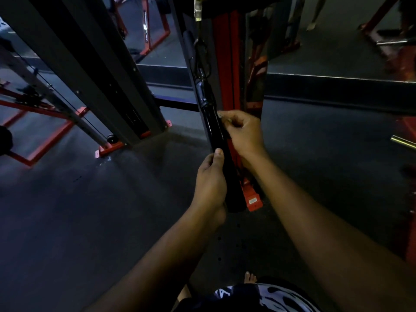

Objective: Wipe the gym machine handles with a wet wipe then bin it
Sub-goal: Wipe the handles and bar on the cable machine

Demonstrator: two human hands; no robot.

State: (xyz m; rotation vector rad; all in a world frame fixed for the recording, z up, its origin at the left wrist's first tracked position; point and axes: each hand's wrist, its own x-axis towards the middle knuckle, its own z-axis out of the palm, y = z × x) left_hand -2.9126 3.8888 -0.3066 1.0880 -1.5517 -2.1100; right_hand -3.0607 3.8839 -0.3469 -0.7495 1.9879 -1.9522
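A long black handle [212,124] hangs from a carabiner [203,57] and cable in front of the red machine post [227,64]. My left hand [210,183] grips the handle's lower part, thumb pressed along its side. My right hand [242,131] is closed around the handle higher up, fingers curled. A small pale scrap [222,117] shows at the right fingertips; whether it is the wet wipe is unclear in the dim light. The handle's bottom end [235,203] sticks out below my left hand.
A dark upright column [94,70] with red feet stands to the left, with a cable and pulley [111,138] beside it. Red frames cross the dark floor at left and far right. A metal bar end [403,141] pokes in at right. My bare foot [249,278] is below.
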